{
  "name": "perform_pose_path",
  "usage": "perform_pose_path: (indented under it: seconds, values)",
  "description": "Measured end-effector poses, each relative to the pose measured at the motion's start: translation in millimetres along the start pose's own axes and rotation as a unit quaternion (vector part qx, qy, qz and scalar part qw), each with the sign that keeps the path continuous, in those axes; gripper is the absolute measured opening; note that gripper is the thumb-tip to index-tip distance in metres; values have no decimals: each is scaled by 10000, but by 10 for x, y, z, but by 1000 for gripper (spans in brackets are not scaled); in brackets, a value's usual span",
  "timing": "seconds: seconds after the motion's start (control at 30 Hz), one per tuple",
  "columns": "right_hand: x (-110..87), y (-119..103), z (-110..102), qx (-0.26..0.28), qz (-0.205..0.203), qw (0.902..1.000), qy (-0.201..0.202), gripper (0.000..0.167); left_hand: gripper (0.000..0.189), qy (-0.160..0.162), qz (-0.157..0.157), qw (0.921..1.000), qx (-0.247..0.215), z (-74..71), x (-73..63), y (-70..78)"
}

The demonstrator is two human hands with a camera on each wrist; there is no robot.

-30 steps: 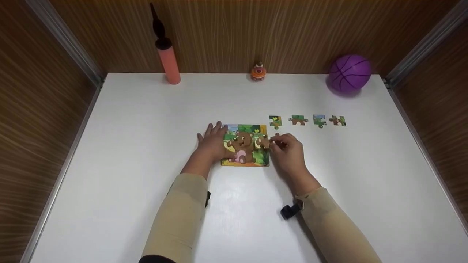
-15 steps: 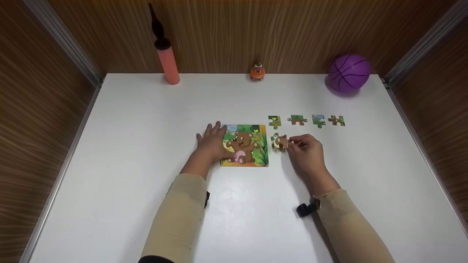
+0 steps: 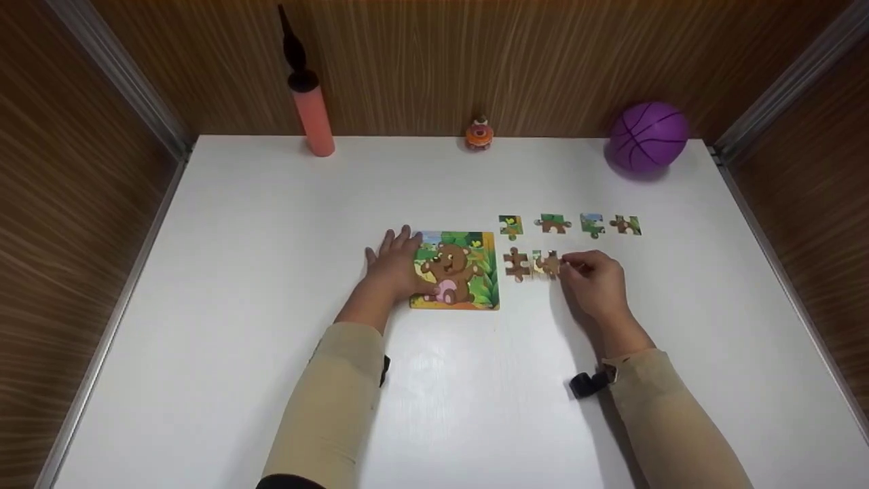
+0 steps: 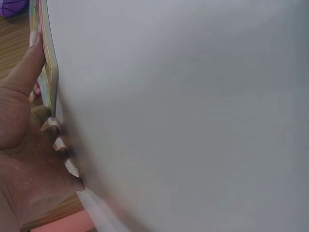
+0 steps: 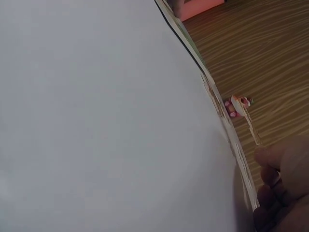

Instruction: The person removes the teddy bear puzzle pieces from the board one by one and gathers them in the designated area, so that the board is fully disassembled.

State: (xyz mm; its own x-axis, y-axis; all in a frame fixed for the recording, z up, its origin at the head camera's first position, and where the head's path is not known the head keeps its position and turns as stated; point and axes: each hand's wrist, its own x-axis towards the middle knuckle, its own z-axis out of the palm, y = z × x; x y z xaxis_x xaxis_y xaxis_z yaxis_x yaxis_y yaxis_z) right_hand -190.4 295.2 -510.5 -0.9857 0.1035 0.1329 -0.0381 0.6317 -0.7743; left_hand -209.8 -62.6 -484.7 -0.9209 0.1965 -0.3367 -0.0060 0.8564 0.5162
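A square puzzle board (image 3: 465, 275) printed with a brown bear lies flat in mid-table. My left hand (image 3: 395, 272) rests at its left edge, fingers spread on the table and thumb across the picture; the left wrist view shows the thumb (image 4: 29, 65) lying on the board's face. Between thumb and fingertips, my right hand (image 3: 597, 282) pinches a brown and green puzzle piece (image 3: 546, 263) to the right of the board. In the right wrist view this puzzle piece (image 5: 249, 124) is seen edge-on, raised off the table. Left of it lies a brown puzzle piece (image 3: 516, 265).
Several loose pieces form a row behind, among them a yellow-green piece (image 3: 510, 223) and a blue-green piece (image 3: 592, 223). Along the table's back edge stand a pink hand pump (image 3: 314, 122), a small orange figurine (image 3: 479, 134) and a purple ball (image 3: 650, 138).
My right hand has carried the pinched piece rightward, from over the board's right side past the lone brown piece, which is now uncovered. My left hand has stayed in place.
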Motion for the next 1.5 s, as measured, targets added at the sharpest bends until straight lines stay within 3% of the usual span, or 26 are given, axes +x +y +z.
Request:
perform_pose_path:
  seconds: [0.77,1.17,1.5]
  values:
    - [139,108,-111,-512,608,9959,-443,24,121,-16,-13,10000,21,-14,-26,24]
    - [135,116,-95,-311,705,9962,-399,23,120,-57,-14,9998,169,-11,-27,19]
    - [148,120,-134,-467,586,9962,-445,28,119,-46,7,9999,162,-12,-21,15]
